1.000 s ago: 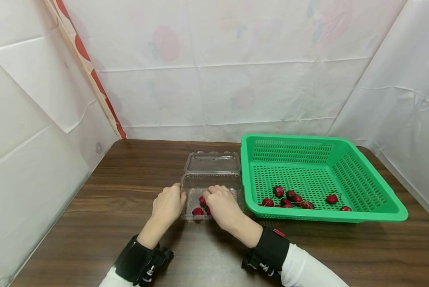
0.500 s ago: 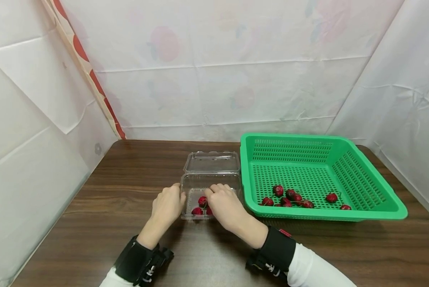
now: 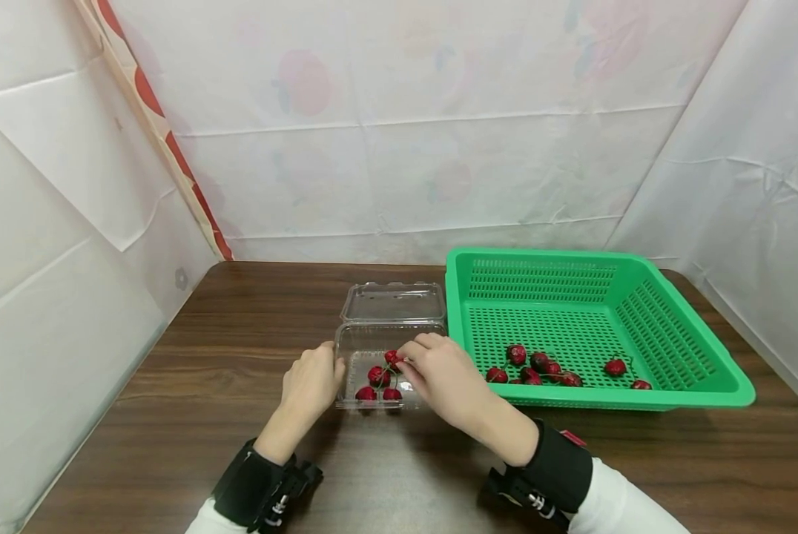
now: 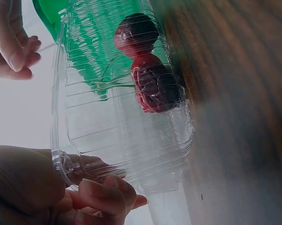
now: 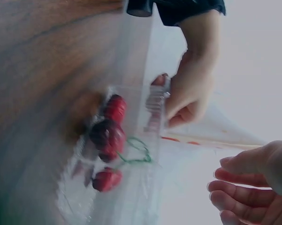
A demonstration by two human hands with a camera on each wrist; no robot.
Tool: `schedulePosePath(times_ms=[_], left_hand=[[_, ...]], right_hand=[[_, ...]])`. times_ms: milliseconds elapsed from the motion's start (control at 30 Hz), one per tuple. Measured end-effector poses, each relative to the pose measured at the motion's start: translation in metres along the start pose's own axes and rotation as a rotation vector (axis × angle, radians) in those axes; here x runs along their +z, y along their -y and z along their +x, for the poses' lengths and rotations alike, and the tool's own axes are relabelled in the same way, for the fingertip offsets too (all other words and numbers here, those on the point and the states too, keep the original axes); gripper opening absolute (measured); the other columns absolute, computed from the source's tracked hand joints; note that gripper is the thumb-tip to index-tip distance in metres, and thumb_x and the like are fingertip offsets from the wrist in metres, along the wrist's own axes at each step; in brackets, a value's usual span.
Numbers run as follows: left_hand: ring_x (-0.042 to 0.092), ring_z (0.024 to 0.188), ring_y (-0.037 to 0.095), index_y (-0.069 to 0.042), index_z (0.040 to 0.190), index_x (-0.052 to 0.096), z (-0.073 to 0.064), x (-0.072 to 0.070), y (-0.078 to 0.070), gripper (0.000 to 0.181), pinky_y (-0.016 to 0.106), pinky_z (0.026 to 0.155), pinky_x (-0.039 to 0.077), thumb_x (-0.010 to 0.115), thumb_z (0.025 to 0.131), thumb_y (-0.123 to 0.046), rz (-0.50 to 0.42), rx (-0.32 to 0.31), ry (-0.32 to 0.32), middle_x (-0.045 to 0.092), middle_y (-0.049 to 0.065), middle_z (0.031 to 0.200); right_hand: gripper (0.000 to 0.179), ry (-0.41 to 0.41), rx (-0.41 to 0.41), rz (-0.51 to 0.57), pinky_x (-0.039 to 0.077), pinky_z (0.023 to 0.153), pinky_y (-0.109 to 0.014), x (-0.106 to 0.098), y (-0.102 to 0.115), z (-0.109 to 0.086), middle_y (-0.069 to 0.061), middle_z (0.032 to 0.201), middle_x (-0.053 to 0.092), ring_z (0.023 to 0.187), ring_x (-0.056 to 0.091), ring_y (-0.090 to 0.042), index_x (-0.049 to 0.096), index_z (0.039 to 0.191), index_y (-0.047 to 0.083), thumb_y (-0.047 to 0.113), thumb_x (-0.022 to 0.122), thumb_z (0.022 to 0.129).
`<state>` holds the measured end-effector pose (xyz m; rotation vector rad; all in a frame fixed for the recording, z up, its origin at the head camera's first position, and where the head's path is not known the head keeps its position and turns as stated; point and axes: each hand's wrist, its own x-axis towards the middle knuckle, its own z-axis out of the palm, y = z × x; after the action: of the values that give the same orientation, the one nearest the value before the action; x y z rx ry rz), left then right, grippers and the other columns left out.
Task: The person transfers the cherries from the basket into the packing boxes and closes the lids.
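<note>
A clear plastic clamshell box [image 3: 348,348] lies with its lid [image 3: 394,302] folded back, away from me. Inside its near part are several dark red cherries [image 3: 377,376] with green stems [image 5: 136,159]. My left hand [image 3: 312,377] grips the box's left wall, thumb on one side and fingers on the other, as the left wrist view shows. Over the box's right side hovers my right hand [image 3: 447,380], its fingers loosely bent and holding nothing in the right wrist view. From the head view, its fingertips partly overlap the farthest cherry [image 3: 392,359].
Just right of the box stands a green perforated basket [image 3: 699,334], with several cherries [image 3: 539,363] gathered near its front left and a few farther right. Brown wooden table [image 3: 225,356] lies under everything. White patterned sheets [image 3: 399,148] enclose the back and sides.
My right hand has drawn back to the right and lifted from the cherries, uncovering more of them, including one at the far side. The left hand keeps its grip on the box.
</note>
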<state>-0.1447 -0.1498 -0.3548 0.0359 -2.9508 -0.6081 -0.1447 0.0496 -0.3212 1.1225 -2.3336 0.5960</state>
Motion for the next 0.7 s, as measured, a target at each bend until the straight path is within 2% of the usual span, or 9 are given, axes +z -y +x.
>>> schedulePosePath(times_ms=[133, 467, 700], left_hand=[[0.042, 0.042, 0.018, 0.004, 0.100, 0.059, 0.000, 0.000, 0.000, 0.022, 0.030, 0.038, 0.031, 0.053, 0.086, -0.012, -0.001, 0.002, 0.000, 0.053, 0.010, 0.061], [0.041, 0.042, 0.018, 0.005, 0.107, 0.058, 0.000, 0.001, 0.000, 0.028, 0.029, 0.038, 0.030, 0.054, 0.085, -0.012, -0.004, -0.005, -0.004, 0.055, 0.012, 0.063], [0.042, 0.043, 0.018, 0.004, 0.102, 0.060, 0.000, 0.001, 0.000, 0.024, 0.030, 0.038, 0.031, 0.055, 0.085, -0.012, -0.004, 0.000, -0.009, 0.056, 0.012, 0.064]], right_hand=[[0.005, -0.010, 0.024, -0.005, 0.044, 0.063, -0.025, -0.011, -0.005, -0.001, -0.001, 0.075, 0.060, 0.069, 0.055, -0.012, 0.066, 0.081, 0.005, 0.008, 0.066, 0.078], [0.005, 0.012, 0.183, -0.044, 0.044, 0.057, -0.024, -0.034, -0.026, -0.012, 0.001, 0.072, 0.059, 0.064, 0.055, -0.012, 0.066, 0.081, 0.006, 0.008, 0.068, 0.076], [0.006, 0.041, 0.275, -0.043, 0.043, 0.056, -0.024, -0.047, -0.044, -0.023, 0.000, 0.077, 0.061, 0.065, 0.055, -0.010, 0.066, 0.083, 0.006, 0.009, 0.066, 0.079]])
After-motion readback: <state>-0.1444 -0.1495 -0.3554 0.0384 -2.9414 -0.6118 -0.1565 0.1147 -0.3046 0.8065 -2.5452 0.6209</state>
